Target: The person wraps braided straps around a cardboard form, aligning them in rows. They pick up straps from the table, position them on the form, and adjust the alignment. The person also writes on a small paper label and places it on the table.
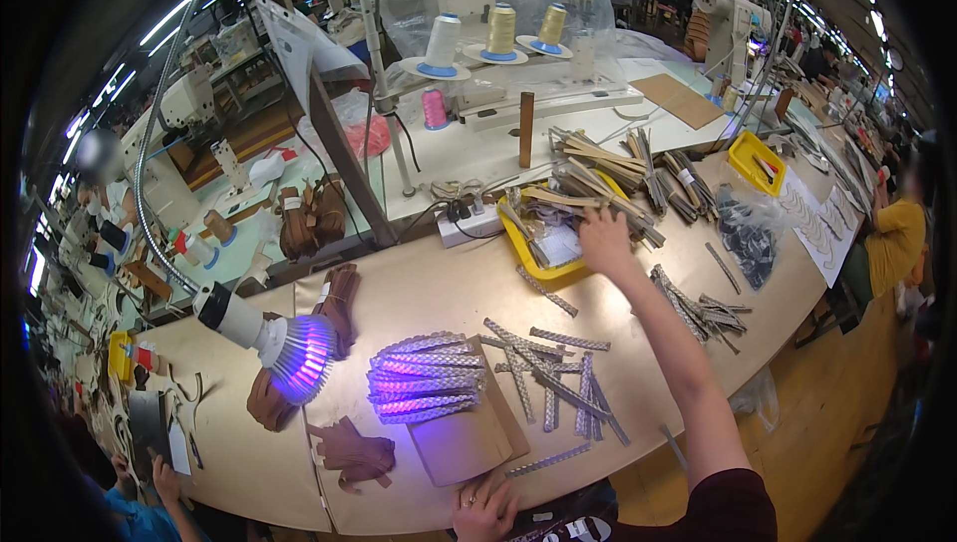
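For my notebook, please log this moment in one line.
right hand: at yellow tray | left hand: at near edge of table | loose woven strips: on table

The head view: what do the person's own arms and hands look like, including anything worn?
The right forearm is bare up to a short, dark maroon fabric sleeve. The right hand wears no glove. The left hand, also ungloved, has a small ring on one finger; its sleeve is not in view.

Right fingers (600,221) — at yellow tray (546,273)
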A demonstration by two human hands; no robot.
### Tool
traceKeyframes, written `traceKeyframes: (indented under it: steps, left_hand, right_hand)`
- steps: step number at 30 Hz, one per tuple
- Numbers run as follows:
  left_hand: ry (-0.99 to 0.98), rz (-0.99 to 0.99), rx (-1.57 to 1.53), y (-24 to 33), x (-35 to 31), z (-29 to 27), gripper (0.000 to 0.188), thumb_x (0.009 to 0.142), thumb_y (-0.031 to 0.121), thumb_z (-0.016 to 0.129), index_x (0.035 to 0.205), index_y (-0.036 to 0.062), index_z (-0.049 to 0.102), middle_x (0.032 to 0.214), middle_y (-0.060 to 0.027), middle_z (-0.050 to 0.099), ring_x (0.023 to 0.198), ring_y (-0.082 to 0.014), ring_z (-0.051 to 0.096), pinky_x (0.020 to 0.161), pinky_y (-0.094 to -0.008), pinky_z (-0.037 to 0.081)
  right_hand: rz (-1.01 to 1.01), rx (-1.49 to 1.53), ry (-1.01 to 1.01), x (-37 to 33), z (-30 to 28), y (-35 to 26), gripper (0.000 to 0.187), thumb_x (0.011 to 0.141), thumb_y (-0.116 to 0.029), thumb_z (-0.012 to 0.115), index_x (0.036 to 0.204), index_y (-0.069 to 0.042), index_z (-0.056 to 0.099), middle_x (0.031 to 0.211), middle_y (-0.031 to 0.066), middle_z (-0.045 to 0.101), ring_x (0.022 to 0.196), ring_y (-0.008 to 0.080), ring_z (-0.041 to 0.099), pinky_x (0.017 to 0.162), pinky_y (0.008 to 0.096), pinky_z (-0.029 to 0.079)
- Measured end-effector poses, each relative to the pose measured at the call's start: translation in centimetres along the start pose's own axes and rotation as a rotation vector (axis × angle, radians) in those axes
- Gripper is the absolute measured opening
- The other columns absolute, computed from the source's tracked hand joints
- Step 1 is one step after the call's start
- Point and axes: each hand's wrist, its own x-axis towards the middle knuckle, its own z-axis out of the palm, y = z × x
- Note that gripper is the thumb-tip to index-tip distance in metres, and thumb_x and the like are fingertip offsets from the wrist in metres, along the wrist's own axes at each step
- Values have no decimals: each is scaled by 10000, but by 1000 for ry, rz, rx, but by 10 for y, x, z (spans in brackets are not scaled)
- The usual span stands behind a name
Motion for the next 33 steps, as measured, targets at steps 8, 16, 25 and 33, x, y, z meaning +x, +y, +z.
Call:
traceKeyframes:
  steps: [8, 16, 25, 33]
  left_hand:
    - [1, -15, -80, -7, -5, 7, 309, 786, 186, 742, 1068, 77, 677, 1264, -141, 597, 1101, -340, 564, 947, -461, 449]
    - [-69, -47, -201, -35, -41, 25, 258, 779, 165, 746, 1025, 114, 692, 1211, -149, 613, 1011, -362, 588, 881, -471, 475]
    - [29, -15, -109, -42, -41, 5, 300, 657, 130, 787, 946, 177, 721, 1020, -50, 642, 978, -275, 599, 815, -392, 476]
    - [32, -39, -138, -30, -18, -8, 254, 663, 108, 772, 902, 171, 714, 965, -34, 646, 912, -270, 617, 785, -378, 496]
  right_hand:
    - [-21, 67, 61, 13, 5, 21, 182, 784, -268, 712, 925, -155, 740, 1294, 112, 506, 1144, 303, 493, 931, 466, 383]
    - [94, -37, 100, 29, 6, 8, 223, 753, -314, 722, 883, -133, 724, 1313, 109, 491, 1122, 294, 484, 945, 458, 339]
    - [-391, -364, 333, 33, 31, 35, 110, 816, -217, 567, 854, -181, 663, 1554, 45, 287, 1317, 248, 318, 1054, 419, 239]
    - [-368, -17, -161, 35, -2, 42, 419, 702, -256, 795, 1111, -240, 705, 1603, 105, 113, 1400, 322, 283, 1152, 541, 182]
